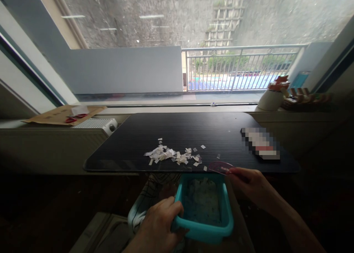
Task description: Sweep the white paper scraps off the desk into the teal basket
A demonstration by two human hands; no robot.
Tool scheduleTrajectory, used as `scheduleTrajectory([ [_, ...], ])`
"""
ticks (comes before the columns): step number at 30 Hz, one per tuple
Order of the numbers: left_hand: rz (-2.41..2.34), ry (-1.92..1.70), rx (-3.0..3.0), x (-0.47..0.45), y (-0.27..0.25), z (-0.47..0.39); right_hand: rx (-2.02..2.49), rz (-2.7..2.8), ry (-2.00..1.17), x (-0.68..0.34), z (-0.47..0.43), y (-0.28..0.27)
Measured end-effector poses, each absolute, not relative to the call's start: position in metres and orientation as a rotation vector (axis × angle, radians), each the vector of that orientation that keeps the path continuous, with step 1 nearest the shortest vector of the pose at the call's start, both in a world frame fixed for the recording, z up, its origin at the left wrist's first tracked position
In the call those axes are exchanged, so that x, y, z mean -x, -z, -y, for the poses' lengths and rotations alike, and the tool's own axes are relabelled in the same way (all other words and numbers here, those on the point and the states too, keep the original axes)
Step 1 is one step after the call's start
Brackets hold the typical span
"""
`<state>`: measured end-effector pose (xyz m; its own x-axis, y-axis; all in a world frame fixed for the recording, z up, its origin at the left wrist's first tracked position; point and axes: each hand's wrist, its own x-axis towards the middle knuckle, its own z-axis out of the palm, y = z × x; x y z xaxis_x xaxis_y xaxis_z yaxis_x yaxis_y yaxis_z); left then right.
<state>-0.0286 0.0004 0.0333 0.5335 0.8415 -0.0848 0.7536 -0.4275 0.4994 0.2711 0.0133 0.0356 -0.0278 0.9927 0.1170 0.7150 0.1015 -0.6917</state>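
Note:
My left hand [163,220] is closed on the left rim of a turquoise plastic bin [204,229], which is just below the table's front edge. Pale scraps [204,197] cover its bottom. In my right hand [246,181] is a flat, see-through pinkish plastic piece [220,167] with a rounded end. Its fingers are closed on the right end of the piece, which lies at the table edge above the bin. To the left of the piece, many small white paper scraps [168,154] lie in a loose heap on the dark table [190,129].
A blurred-out, phone-shaped dark object [261,144] lies on the table's right side. On the windowsill stand a white pot [271,99] at right and brown paper with red-handled scissors [74,118] at left. A white radiator [96,126] adjoins the table's left side.

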Motion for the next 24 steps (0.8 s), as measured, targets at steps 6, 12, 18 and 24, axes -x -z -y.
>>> scheduleTrajectory([
  [6,-1.293,-0.219,-2.284,0.029,-0.036,-0.001,1.634,1.799,-0.683,-0.258,-0.015,-0.041],
  [12,-1.278,-0.274,-2.288,0.03,-0.032,0.0,1.62,1.841,-0.584,-0.247,-0.024,-0.048],
  [18,-1.29,-0.275,-2.273,0.032,-0.029,0.0,1.723,1.829,-0.423,-0.247,-0.045,-0.05],
  [24,-1.287,-0.254,-2.284,0.031,-0.029,-0.002,1.67,1.891,-0.415,-0.235,-0.048,-0.059],
])
